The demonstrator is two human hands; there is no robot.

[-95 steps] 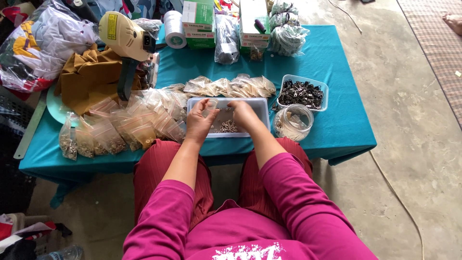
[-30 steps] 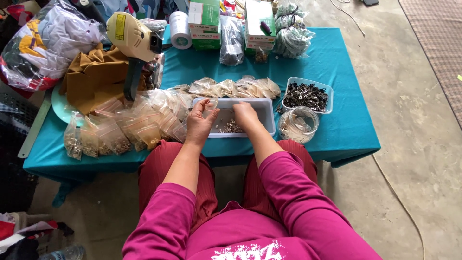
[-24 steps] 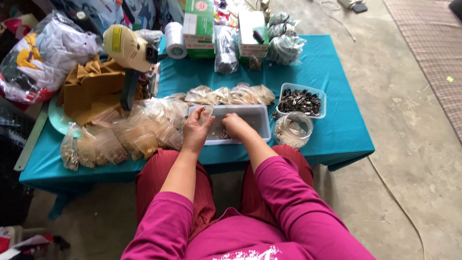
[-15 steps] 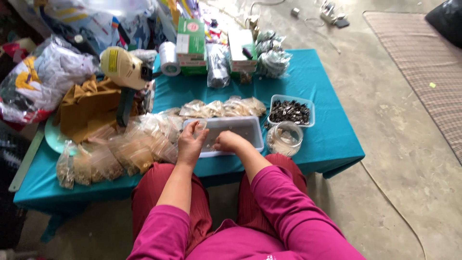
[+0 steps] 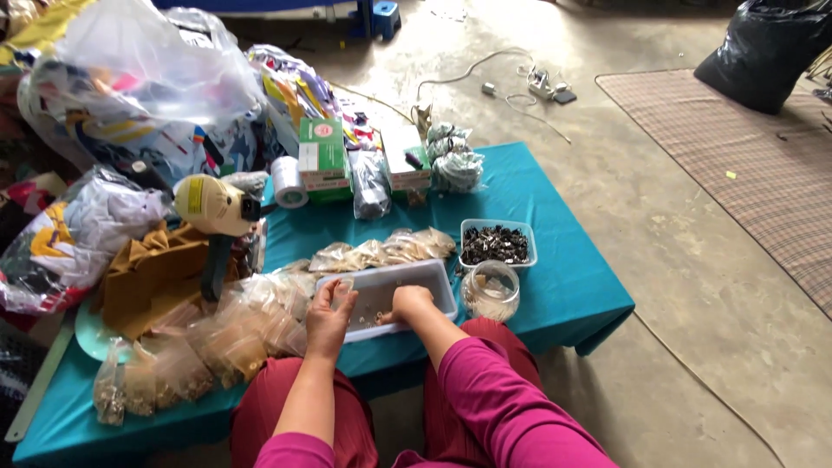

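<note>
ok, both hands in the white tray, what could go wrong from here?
1. The white tray sits near the table's front edge; a push from the right hand could tip small parts onto the lap.
2. The round clear container stands close by the right forearm and could get knocked.
3. The left hand borders piled small bags, which may slide off.

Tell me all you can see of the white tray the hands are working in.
The white tray is a shallow rectangular tub, plastic by its look, lying flat at the near edge of the teal table. Small pale pieces are scattered on its floor. The right hand reaches inside; the left hand is at its left end, holding a small clear bag.
</note>
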